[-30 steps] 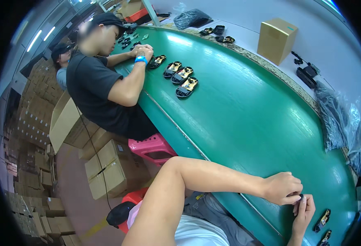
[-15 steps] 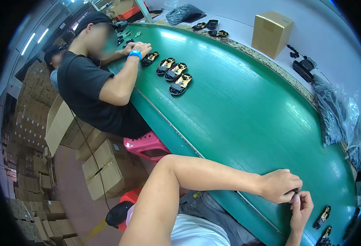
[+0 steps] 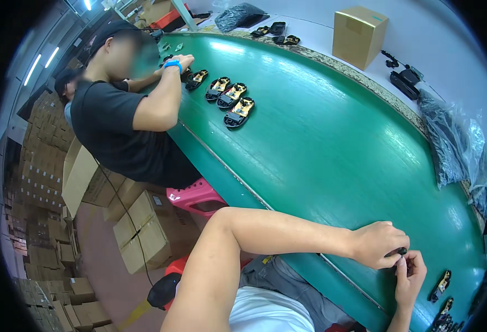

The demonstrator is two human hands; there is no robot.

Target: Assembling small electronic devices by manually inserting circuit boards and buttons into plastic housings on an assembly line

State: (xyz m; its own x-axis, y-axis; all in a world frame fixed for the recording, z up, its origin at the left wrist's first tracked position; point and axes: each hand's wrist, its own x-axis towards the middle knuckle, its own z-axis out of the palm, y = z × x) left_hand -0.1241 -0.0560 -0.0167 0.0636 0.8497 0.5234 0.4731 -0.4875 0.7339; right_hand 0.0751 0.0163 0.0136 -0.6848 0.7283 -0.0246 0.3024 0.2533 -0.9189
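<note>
Over the right end of the green table, my left hand [image 3: 381, 245] and my right hand [image 3: 411, 279] meet fingertip to fingertip. Between them is a small black part [image 3: 402, 251], mostly covered by the fingers; its exact kind cannot be made out. My left hand's fingers are curled around it, and my right thumb and fingers pinch it from the near side. Close to my right hand lies a narrow black piece with a gold-coloured circuit board [image 3: 440, 286]. A similar board piece [image 3: 447, 307] rests nearer, beside a dark cluster of small parts [image 3: 448, 322].
Several open black mouse-shaped shells with gold boards [image 3: 238, 113] lie farther left on the green table [image 3: 310, 144]. A co-worker [image 3: 124, 110] sits there, hands at a shell. Beyond the far edge are a cardboard box [image 3: 359, 37] and plastic bags [image 3: 448, 144]. Cartons [image 3: 149, 229] stand on the floor.
My hands stay together with only slight finger movement, and the black part shows a little more. The view has shifted slightly. The co-worker's hands remain near the shells.
</note>
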